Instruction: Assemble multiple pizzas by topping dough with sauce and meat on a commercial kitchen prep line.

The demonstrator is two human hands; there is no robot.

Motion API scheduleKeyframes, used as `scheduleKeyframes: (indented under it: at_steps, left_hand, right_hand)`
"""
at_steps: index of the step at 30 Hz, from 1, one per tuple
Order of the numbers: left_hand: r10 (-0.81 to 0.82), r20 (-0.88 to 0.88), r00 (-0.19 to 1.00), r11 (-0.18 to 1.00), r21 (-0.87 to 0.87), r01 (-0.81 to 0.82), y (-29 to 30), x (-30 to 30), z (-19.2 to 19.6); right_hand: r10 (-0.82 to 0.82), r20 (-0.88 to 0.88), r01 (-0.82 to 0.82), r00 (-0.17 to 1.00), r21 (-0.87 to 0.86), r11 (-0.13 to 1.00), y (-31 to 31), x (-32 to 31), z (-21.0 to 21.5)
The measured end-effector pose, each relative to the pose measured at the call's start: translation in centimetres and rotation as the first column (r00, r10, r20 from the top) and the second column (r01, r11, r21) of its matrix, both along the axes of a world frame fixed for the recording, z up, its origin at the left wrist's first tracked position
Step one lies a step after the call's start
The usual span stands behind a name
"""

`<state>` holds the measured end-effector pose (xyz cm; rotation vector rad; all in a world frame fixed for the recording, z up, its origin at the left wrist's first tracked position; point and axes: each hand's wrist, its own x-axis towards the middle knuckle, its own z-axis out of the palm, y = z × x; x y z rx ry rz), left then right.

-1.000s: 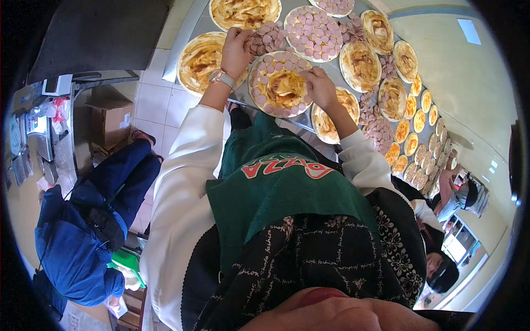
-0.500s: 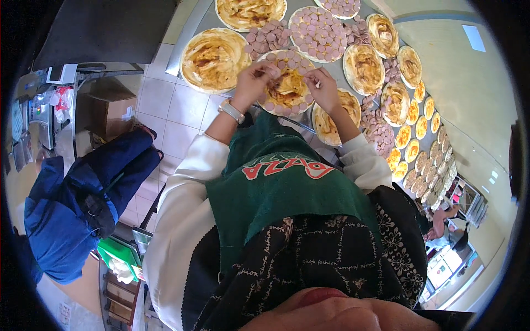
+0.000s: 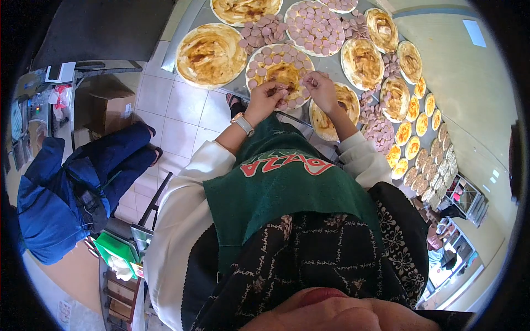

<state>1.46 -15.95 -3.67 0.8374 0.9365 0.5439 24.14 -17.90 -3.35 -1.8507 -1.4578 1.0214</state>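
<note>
In front of me lies a round pizza base (image 3: pixel 284 71) spread with orange-brown sauce, pinkish sausage slices (image 3: pixel 270 51) ringing its outer part. My left hand (image 3: pixel 266 103), with a watch at its wrist, is over the near edge of this base, thumb and fingers pinched on sausage slices. Over the right edge is my right hand (image 3: pixel 323 91), its fingertips pressed together around a small slice that they partly hide. Loose slices (image 3: pixel 264 31) are heaped on the metal table behind the base. To the right, another sauced base (image 3: pixel 343 105) lies partly under my right forearm.
More sauced bases (image 3: pixel 211 55) and a fully covered pizza (image 3: pixel 314 28) lie around. A slice pile (image 3: pixel 378 132) sits at the right, with smaller pizzas (image 3: pixel 412 149) farther along the table (image 3: pixel 232 87). A person in blue (image 3: pixel 61 201) is at my left, near a green container (image 3: pixel 117 248).
My left hand has moved from the left side of the base to its near edge, uncovering slices there. The right hand remains at the right edge, slightly lower. The person in blue has shifted.
</note>
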Motion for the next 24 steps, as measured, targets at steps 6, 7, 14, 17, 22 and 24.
scheduleKeyframes:
  at_steps: [6,7,14,17,22,24]
  left_hand:
    - [0.011,0.114,0.993,0.996,-0.091,0.0,-0.7,0.3,-0.7]
    - [0.035,0.151,0.988,0.992,-0.126,-0.016,-0.8,0.5,-0.6]
    - [0.0,0.083,0.997,0.998,-0.067,0.005,-0.9,1.4,-0.1]
    - [0.035,0.058,0.998,0.999,-0.044,-0.032,-1.1,1.7,-0.3]
    - [0.109,0.102,0.989,0.994,0.003,-0.11,-1.4,1.6,-0.5]
    - [0.125,0.097,0.987,0.992,-0.004,-0.125,-1.5,1.6,-0.3]
  right_hand:
    - [0.111,0.412,-0.211,0.905,0.207,0.955,-0.1,-0.5,0.7]
    - [0.141,0.168,-0.168,0.976,0.158,0.973,-0.6,-0.8,0.6]
    - [0.023,-0.398,-0.11,0.917,-0.199,0.974,-2.3,-1.5,0.1]
    - [0.023,-0.435,-0.119,0.9,-0.196,0.973,-1.9,-1.7,0.8]
    - [0.001,-0.62,-0.176,0.785,-0.221,0.959,-1.3,-1.9,2.1]
    - [-0.007,-0.652,-0.193,0.759,-0.236,0.952,-1.1,-1.8,2.1]
